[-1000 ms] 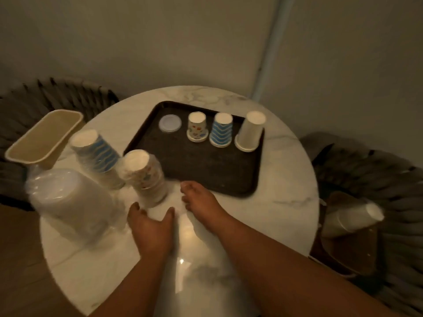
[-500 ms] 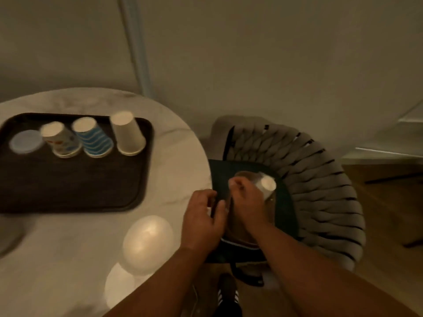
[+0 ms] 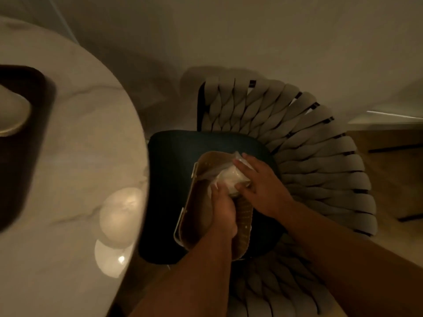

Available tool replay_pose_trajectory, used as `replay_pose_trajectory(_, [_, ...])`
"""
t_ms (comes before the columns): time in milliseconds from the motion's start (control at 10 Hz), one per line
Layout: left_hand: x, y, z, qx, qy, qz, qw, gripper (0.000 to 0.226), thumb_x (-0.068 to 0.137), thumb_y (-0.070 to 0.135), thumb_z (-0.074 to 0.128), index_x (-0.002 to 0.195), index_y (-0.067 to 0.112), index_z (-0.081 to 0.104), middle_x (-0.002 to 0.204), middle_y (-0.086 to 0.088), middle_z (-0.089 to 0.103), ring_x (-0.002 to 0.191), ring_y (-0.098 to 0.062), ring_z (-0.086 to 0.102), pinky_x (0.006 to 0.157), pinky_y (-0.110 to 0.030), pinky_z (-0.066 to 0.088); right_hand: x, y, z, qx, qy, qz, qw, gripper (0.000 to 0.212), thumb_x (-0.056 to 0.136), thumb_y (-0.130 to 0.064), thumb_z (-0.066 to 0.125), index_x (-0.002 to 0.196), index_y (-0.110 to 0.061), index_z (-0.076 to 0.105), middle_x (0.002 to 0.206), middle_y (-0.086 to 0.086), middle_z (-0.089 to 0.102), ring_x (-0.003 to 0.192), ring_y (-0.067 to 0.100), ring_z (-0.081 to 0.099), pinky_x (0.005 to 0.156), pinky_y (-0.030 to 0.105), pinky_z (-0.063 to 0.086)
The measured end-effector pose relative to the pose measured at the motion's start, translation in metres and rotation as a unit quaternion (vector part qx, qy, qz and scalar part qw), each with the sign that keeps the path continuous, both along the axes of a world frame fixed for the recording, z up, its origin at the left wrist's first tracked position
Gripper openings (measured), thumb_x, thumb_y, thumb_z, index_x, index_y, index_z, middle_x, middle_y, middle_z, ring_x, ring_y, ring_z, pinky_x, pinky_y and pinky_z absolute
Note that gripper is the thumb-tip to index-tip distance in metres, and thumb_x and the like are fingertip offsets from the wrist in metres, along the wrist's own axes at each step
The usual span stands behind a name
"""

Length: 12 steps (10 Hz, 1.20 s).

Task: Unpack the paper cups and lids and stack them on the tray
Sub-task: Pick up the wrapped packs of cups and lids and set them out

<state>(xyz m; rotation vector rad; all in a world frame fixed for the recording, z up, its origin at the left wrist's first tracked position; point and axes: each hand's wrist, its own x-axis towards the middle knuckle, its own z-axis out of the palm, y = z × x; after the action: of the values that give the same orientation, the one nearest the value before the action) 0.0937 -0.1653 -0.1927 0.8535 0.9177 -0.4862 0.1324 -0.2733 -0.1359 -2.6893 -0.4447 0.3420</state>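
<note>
Both my hands are inside a brown perforated basket [image 3: 244, 216] that sits on a dark green chair seat [image 3: 174, 170]. My left hand [image 3: 223, 209] and my right hand [image 3: 258, 181] grip a plastic-wrapped pack of white paper cups [image 3: 231, 179] from either side. The wrap's loose end sticks up near my right fingers. At the far left, the dark tray [image 3: 25, 156] lies on the round marble table [image 3: 75, 156], with one upside-down white cup [image 3: 11, 113] on it, cut off by the frame edge.
The chair has a woven strap backrest [image 3: 309, 156] curving around the seat on the right. A bright light reflection [image 3: 119, 216] lies on the tabletop near its edge. A plain wall stands behind, and wooden floor shows at the far right.
My view swung right from the table to the chair. Both hands left the tabletop, reached into the basket and took hold of the wrapped cup pack there.
</note>
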Motion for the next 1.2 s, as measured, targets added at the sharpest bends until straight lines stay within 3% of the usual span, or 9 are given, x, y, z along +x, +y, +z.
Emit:
replay_pose_trajectory(100, [0.027, -0.004, -0.053, 0.016, 0.009, 0.004, 1.0, 0.093, 0.061, 0.093, 0.043, 0.137, 0.038, 0.047, 0.135, 0.001, 0.058, 0.121, -0.024, 0.058, 0.103, -0.049, 0.045, 0.007, 0.003, -0.016, 0.043, -0.036, -0.013, 0.998, 0.058, 0.091, -0.046, 0.048, 0.146, -0.029, 0.037, 0.146, 0.009, 0.04, 0.136, 0.027, 0.029, 0.11, 0.032, 0.016])
replay_pose_trajectory(200, [0.046, 0.0, -0.066, 0.008, 0.049, 0.03, 0.998, 0.065, 0.07, 0.072, 0.054, 0.118, 0.03, 0.067, 0.11, -0.005, 0.072, 0.099, -0.03, 0.07, 0.09, -0.051, 0.054, 0.013, 0.003, -0.028, 0.049, -0.042, -0.028, 0.998, 0.061, 0.09, -0.053, 0.037, 0.146, -0.029, 0.037, 0.143, 0.007, 0.04, 0.14, 0.028, 0.017, 0.114, 0.041, 0.012])
replay_pose_trajectory(400, [0.068, 0.004, -0.077, 0.005, 0.095, 0.017, 0.995, 0.064, 0.06, 0.062, 0.068, 0.106, 0.018, 0.073, 0.099, -0.011, 0.075, 0.089, -0.036, 0.072, 0.084, -0.057, 0.055, 0.03, -0.006, -0.037, 0.082, -0.01, -0.105, 0.991, 0.06, 0.089, -0.057, 0.035, 0.145, -0.036, 0.035, 0.143, 0.001, 0.038, 0.141, 0.025, 0.014, 0.114, 0.044, 0.017])
replay_pose_trajectory(600, [0.072, 0.006, -0.068, 0.029, 0.114, 0.017, 0.993, 0.051, 0.075, 0.057, 0.063, 0.105, 0.017, 0.071, 0.099, -0.011, 0.074, 0.085, -0.034, 0.071, 0.075, -0.052, 0.059, 0.032, -0.004, -0.037, 0.108, 0.001, -0.098, 0.989, 0.056, 0.091, -0.051, 0.041, 0.145, -0.033, 0.037, 0.14, 0.001, 0.037, 0.132, 0.016, 0.019, 0.109, 0.034, 0.019])
replay_pose_trajectory(800, [0.059, 0.012, -0.069, -0.027, 0.076, 0.008, 0.997, 0.046, 0.095, 0.049, 0.044, 0.114, 0.012, 0.066, 0.108, -0.014, 0.07, 0.1, -0.034, 0.065, 0.089, -0.044, 0.054, 0.027, 0.0, -0.03, 0.098, -0.005, -0.111, 0.989, 0.063, 0.087, -0.06, 0.031, 0.144, -0.033, 0.039, 0.139, 0.002, 0.04, 0.133, 0.02, 0.023, 0.112, 0.041, 0.023])
replay_pose_trajectory(900, [0.048, 0.011, -0.057, -0.019, 0.068, 0.005, 0.997, 0.047, 0.092, 0.05, 0.049, 0.115, 0.014, 0.067, 0.11, -0.013, 0.072, 0.103, -0.034, 0.066, 0.096, -0.047, 0.051, 0.023, -0.002, -0.017, 0.121, -0.002, -0.114, 0.986, 0.059, 0.09, -0.053, 0.038, 0.144, -0.029, 0.041, 0.14, 0.005, 0.041, 0.135, 0.02, 0.026, 0.113, 0.038, 0.025])
replay_pose_trajectory(1000, [0.04, 0.015, -0.052, -0.005, 0.06, 0.002, 0.998, 0.069, 0.063, 0.064, 0.072, 0.116, 0.019, 0.069, 0.108, -0.009, 0.073, 0.101, -0.035, 0.068, 0.093, -0.051, 0.053, 0.014, 0.002, 0.008, 0.181, -0.031, -0.141, 0.973, 0.054, 0.09, -0.043, 0.049, 0.141, -0.026, 0.045, 0.132, 0.003, 0.042, 0.116, 0.004, 0.038, 0.096, 0.014, 0.034])
replay_pose_trajectory(1100, [0.032, 0.02, -0.032, -0.016, 0.019, -0.035, 0.999, 0.091, 0.043, 0.068, 0.084, 0.12, 0.022, 0.067, 0.115, -0.006, 0.071, 0.105, -0.03, 0.069, 0.094, -0.052, 0.053, 0.007, 0.009, 0.04, 0.231, -0.124, -0.182, 0.948, 0.058, 0.082, -0.049, 0.061, 0.133, -0.021, 0.054, 0.119, 0.001, 0.052, 0.104, -0.001, 0.045, 0.087, 0.001, 0.034])
replay_pose_trajectory(1200, [0.024, 0.032, 0.016, -0.015, -0.028, -0.056, 0.998, 0.075, 0.057, 0.07, 0.077, 0.116, 0.023, 0.069, 0.117, -0.006, 0.071, 0.106, -0.027, 0.068, 0.096, -0.052, 0.052, -0.003, 0.023, 0.085, 0.32, -0.157, -0.232, 0.905, 0.071, 0.069, -0.055, 0.069, 0.131, -0.026, 0.05, 0.123, -0.009, 0.057, 0.111, 0.003, 0.055, 0.095, 0.015, 0.045])
